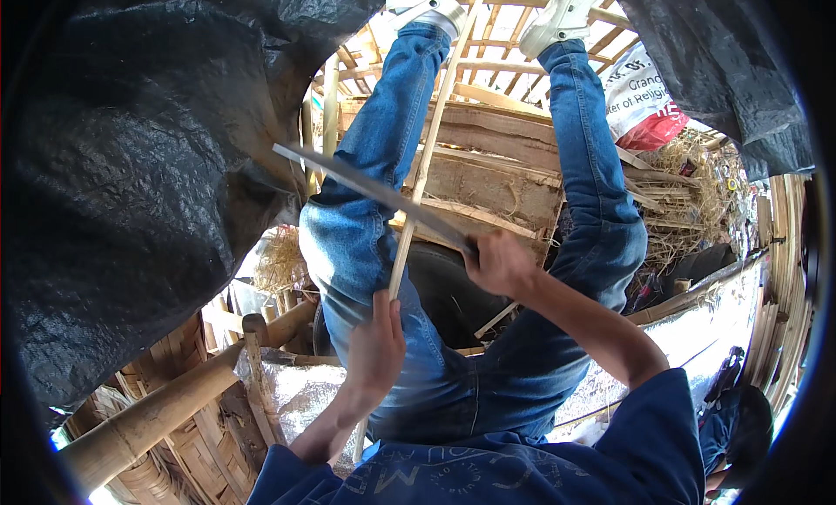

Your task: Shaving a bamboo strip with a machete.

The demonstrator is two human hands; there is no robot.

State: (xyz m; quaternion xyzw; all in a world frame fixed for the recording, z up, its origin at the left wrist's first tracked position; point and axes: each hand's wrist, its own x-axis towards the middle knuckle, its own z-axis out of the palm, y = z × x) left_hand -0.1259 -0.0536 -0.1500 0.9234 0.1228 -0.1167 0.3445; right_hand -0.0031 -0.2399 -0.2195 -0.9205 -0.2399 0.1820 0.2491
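Observation:
My left hand (376, 348) is closed around a long, pale bamboo strip (424, 165) over my left thigh. The strip runs from near my lap up between my shins, past my white shoe. In my right hand (501, 263) is a long-bladed knife (366, 185), held by its dark handle. Its grey blade, slightly blurred, points to the upper left and crosses the strip above my left hand. Whether the edge touches the strip, I cannot tell.
Black plastic sheeting (157, 157) hangs at the left, with more at the upper right. A thick bamboo pole (157, 427) lies at the lower left. Between my legs are wooden boards (488, 174) and a dark round container (444, 283). Straw (697, 178) and a printed sack (640, 100) lie right.

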